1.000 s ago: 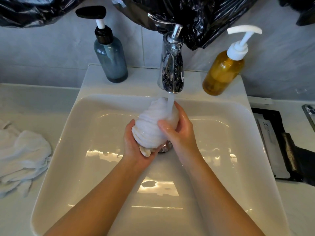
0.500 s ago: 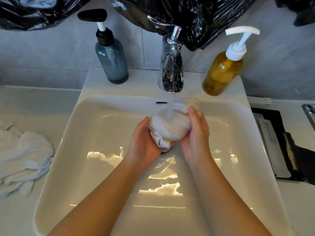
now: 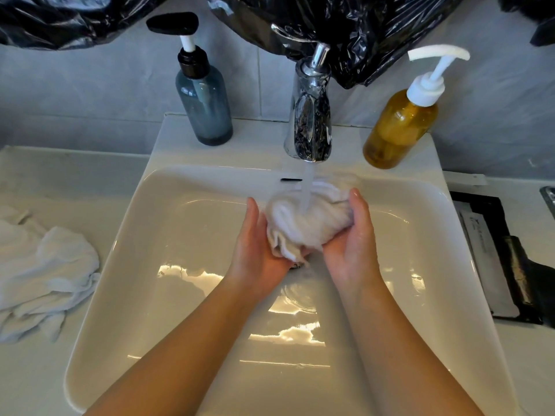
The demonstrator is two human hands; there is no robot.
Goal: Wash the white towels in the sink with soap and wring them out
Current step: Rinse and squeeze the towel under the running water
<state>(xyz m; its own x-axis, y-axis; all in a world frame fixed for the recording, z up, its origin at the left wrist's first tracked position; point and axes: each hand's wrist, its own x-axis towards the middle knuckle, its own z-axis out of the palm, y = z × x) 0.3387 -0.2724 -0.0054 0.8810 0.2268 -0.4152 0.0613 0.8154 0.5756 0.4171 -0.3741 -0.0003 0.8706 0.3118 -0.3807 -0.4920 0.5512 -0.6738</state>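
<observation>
Head view: I saw both hands over the white sink (image 3: 168, 190), with a wadded white towel (image 3: 303, 223) bunched between them, right under the stream (image 3: 307, 190) from the chrome faucet (image 3: 310, 121).
Left hand: the left hand (image 3: 258, 244) was cupped round the wad's left side, a loose corner lying in its palm; the fingers underneath were hidden from me.
Right hand: the right hand (image 3: 351, 238) was cupped round the right side, palm turned inward, squeezing toward the other.
Towel's place: it was held above the drain, and as far as I could tell it was not resting on the basin floor.
Soap: the amber pump bottle (image 3: 399, 127) and the blue-grey pump bottle (image 3: 204, 109) stood on the sink's back ledge, one on either side of the faucet, and neither was touched. I saw no lather on the towel.
Stage: I judged this towel was being wetted or rinsed; without suds I could not tell which.
Left to do: wringing was not yet done. A heap of white towels (image 3: 45, 271) lay on the surface (image 3: 60, 181) left of the sink, and I could not tell whether they were washed or waiting.
</observation>
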